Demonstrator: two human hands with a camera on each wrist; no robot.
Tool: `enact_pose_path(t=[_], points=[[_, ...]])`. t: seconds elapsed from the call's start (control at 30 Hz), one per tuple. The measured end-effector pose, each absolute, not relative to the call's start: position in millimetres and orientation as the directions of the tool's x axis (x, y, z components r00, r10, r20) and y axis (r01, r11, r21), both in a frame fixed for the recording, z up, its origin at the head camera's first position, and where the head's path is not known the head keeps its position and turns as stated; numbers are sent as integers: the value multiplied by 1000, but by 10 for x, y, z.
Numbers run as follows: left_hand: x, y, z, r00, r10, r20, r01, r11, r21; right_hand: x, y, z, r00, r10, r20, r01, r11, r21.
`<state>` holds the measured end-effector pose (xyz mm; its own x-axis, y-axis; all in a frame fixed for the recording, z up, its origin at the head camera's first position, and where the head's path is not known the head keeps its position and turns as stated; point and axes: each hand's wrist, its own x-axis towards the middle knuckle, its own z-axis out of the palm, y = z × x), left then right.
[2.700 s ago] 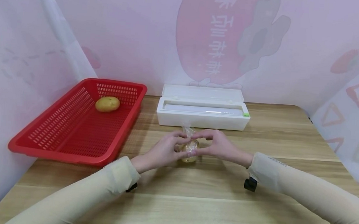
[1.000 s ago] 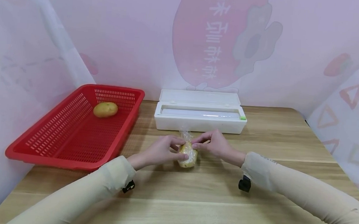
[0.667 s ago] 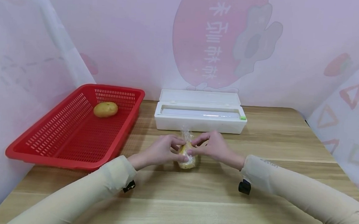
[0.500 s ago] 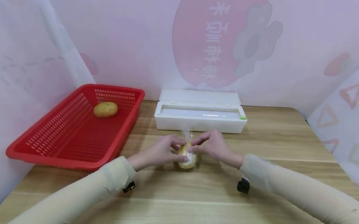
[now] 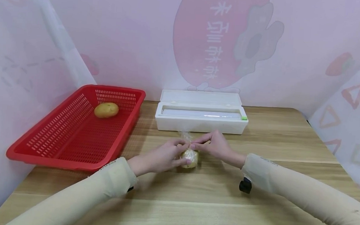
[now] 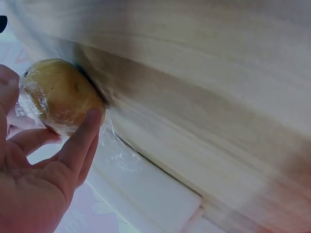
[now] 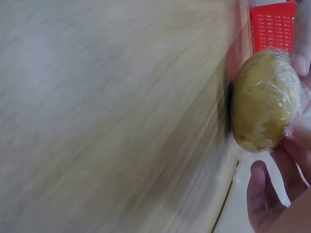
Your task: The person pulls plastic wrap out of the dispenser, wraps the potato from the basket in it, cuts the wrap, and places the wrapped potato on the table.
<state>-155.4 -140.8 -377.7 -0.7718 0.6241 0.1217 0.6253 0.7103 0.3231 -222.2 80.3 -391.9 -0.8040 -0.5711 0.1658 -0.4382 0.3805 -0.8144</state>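
Observation:
A potato (image 5: 191, 159) covered in clear plastic wrap (image 7: 286, 92) rests on the table in front of the white box. My left hand (image 5: 165, 155) holds it from the left, with the thumb low on the near side and fingers by the top. In the left wrist view, one fingertip (image 6: 93, 116) lies on the potato's skin. From the right, my right hand (image 5: 216, 147) pinches the wrap at the top of the potato, thumb and forefinger together. A loose tail of film sticks up behind the fingertips, and the hands partly hide the potato.
Behind the hands stands a white plastic-wrap box (image 5: 201, 124), lid raised and roll visible inside. To the left is a red perforated basket (image 5: 126, 130) holding another potato (image 5: 106, 110). Printed fabric walls (image 5: 135, 37) enclose the wooden table (image 5: 192, 213) at the back and sides.
My left fingers have shifted from the potato's side to the gathered wrap at its top. The film tail now leans left. My right hand has stayed close to the same spot.

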Motion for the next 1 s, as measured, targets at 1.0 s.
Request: enact_pose_path(t=[1.0], points=[[-1806, -1559, -3727, -727, 678, 105, 621, 585, 522, -2308, 884, -3980, -604, -736, 305, -672, 264, -692]])
